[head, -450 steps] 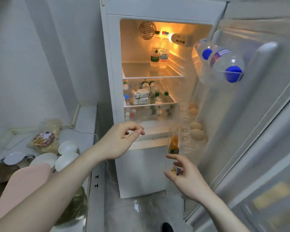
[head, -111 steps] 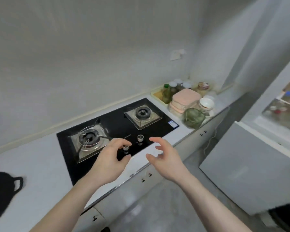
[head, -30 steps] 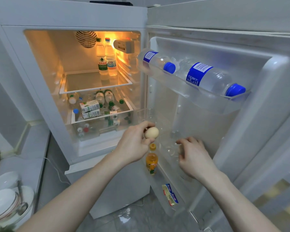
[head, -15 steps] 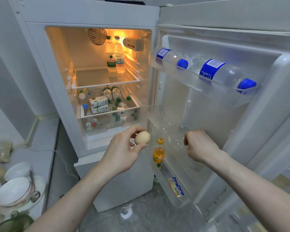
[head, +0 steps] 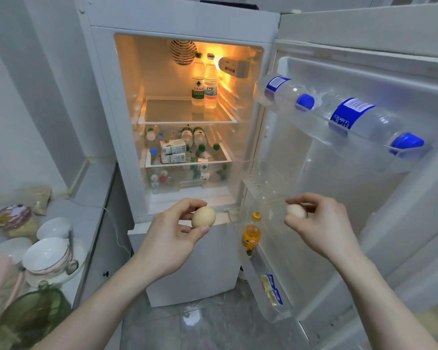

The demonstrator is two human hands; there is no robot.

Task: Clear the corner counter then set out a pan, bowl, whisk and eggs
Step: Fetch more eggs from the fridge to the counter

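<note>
Half a second ago the right hand [head: 321, 223] was a closed fist at the door's egg tray; now it has drawn back and pinches a pale egg [head: 295, 211] at its fingertips. The left hand [head: 172, 236] has stayed in front of the fridge with its tan egg [head: 203, 217] held between thumb and fingers, so two eggs are out, one per hand, both smooth and unbroken, well apart from each other.

Nearest, at the counter's [head: 86, 218] front edge on the left, stands a greenish glass lid [head: 33, 317], then a stack of white bowls [head: 47, 256].

On the open fridge door [head: 352, 198], the lowest shelf holds one yellow packet [head: 272, 291], the next one orange bottle [head: 250, 236]; the clear egg tray [head: 266, 183] sits above, and the top shelf carries two blue-capped water bottles [head: 352, 117] lying on their sides, labels too blurred to read.

Farther in, the fridge's [head: 187, 26] middle shelf holds two green-and-white cartons [head: 173, 151] among several small bottles; the top shelf has two upright bottles [head: 204, 84], writing unreadable.
</note>
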